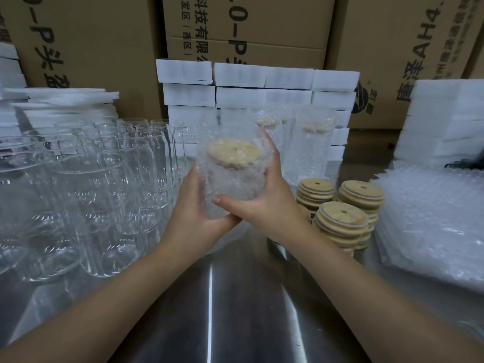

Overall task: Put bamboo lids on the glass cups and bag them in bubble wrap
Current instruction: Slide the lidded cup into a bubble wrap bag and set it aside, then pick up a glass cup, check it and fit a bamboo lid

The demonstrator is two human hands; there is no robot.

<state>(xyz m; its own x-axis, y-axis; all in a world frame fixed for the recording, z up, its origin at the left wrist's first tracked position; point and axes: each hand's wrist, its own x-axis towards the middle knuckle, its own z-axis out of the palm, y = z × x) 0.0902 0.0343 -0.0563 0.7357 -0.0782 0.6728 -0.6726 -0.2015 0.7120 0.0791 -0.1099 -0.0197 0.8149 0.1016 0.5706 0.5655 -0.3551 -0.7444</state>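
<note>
A glass cup with a bamboo lid [233,153] sits inside a bubble wrap bag [230,179], held up over the middle of the steel table. My left hand [193,213] grips the bag's lower left side and bottom. My right hand [264,197] wraps around its right side, thumb across the front. Several bare glass cups [104,184] stand at the left. Stacks of bamboo lids [343,213] sit at the right. Two bagged, lidded cups [309,145] stand behind the held one.
A pile of flat bubble wrap bags [432,221] lies at the far right. White foam blocks [262,87] are stacked at the back, more foam [445,121] at both sides. Cardboard boxes [248,27] form the back wall. The steel table [222,310] is bare near me.
</note>
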